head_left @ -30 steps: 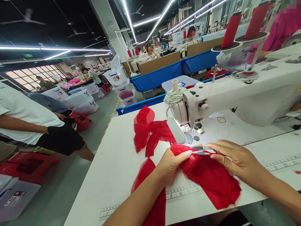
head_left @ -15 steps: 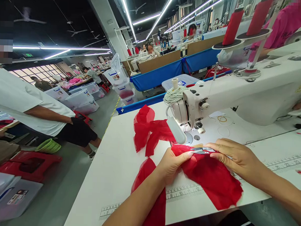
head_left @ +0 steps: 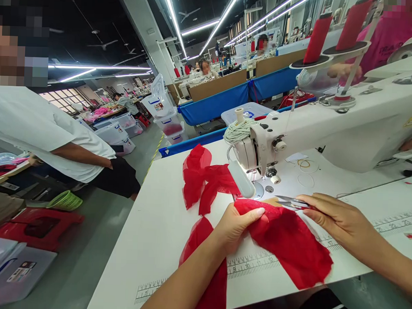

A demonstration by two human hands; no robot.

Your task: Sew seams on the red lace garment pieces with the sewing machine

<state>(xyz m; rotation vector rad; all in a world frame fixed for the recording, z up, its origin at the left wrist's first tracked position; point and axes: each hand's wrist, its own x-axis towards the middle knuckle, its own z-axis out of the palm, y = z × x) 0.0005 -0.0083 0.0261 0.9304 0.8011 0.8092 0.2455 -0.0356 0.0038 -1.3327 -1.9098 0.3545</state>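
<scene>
My left hand [head_left: 239, 225] pinches the upper edge of a sheer red fabric piece [head_left: 290, 243] between thumb and fingers. The cloth spreads over the table's printed ruler toward the front edge. In my right hand [head_left: 332, 217] is a pair of thread snips [head_left: 294, 202], its metal blades pointing left, just above the cloth and apart from my left fingers. Right behind them stands a white sewing machine [head_left: 311, 126], its needle area lit. More red fabric [head_left: 198, 181] lies left of the machine head, and another red strip [head_left: 211, 281] is partly hidden under my left forearm.
Red thread cones [head_left: 317, 39] stand on a holder above the machine. A person in a white shirt [head_left: 47, 131] stands left of the table [head_left: 149, 224]. Stacked plastic boxes [head_left: 169, 124], a red stool [head_left: 37, 225] and a green basket [head_left: 65, 200] are on the floor beyond.
My right hand has drawn the snips to the right, away from my left thumb and the cloth edge. My left hand stays put. The person in white has shifted right.
</scene>
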